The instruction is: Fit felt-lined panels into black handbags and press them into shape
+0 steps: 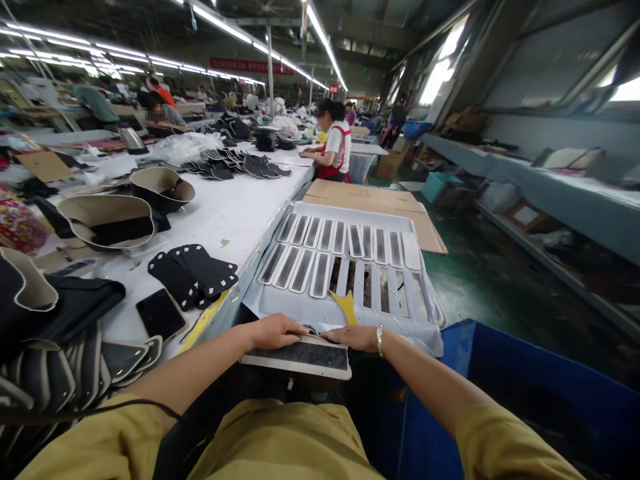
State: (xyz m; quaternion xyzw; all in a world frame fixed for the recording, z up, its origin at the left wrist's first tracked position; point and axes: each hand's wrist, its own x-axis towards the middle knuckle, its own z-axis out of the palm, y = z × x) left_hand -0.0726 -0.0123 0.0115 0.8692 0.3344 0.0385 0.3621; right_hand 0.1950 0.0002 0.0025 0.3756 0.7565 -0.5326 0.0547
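My left hand (pixel 274 331) and my right hand (pixel 354 337) rest on the far edge of a flat white-framed piece with a dark rough middle (pixel 300 357), held in front of my lap. Both hands lie palm down, fingertips almost meeting over it. A yellow pointed scrap (pixel 345 306) lies just beyond the hands. Behind it a white sheet (pixel 320 310) holds rows of similar white-edged dark strips (pixel 305 267).
A long white table (pixel 235 213) at left carries black padded pieces (pixel 193 273), curved tan-lined shells (pixel 107 220) and stacks of dark parts. Cardboard sheets (pixel 370 200) lie beyond the tray. A blue bin (pixel 520 393) stands at right. A seated person in a red vest (pixel 335 143) works farther along.
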